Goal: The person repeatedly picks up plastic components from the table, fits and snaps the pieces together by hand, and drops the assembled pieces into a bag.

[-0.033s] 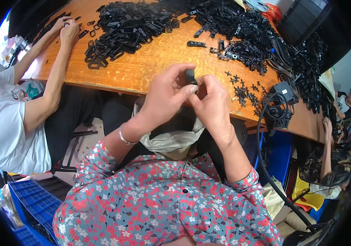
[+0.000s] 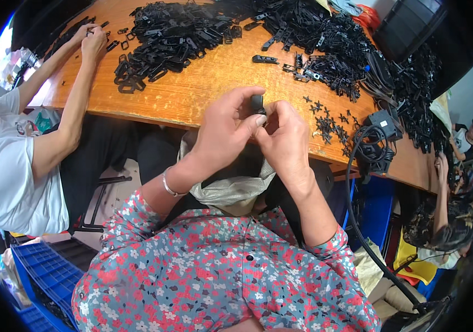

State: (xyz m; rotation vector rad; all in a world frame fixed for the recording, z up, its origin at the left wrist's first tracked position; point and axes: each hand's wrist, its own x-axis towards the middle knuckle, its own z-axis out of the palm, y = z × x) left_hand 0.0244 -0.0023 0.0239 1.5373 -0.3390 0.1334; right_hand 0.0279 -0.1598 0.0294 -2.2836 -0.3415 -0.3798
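Note:
Close over the table's front edge, my left hand (image 2: 221,126) pinches a small black plastic piece (image 2: 256,103) upright between thumb and forefinger. My right hand (image 2: 287,139) meets it from the other side, its thumb and fingers closed at the piece's lower end. Fingertips cover that lower end, so its full shape is hidden. Beyond my hands lies a heap of black plastic parts (image 2: 175,36), with one long black part (image 2: 264,59) apart from it. Small black cross-shaped pieces (image 2: 327,128) are scattered to the right of my right hand.
The wooden table (image 2: 197,91) also bears a larger black heap (image 2: 330,47) at the back right. A black power box (image 2: 381,125) with coiled cable sits near the right edge. A pale sack (image 2: 231,191) is below my hands. A co-worker's hands (image 2: 91,40) work at the left.
The black piece has turned or tilted very slightly in my fingers. Both my hands stay nearly in place. At the far right, another person's hand has shifted slightly.

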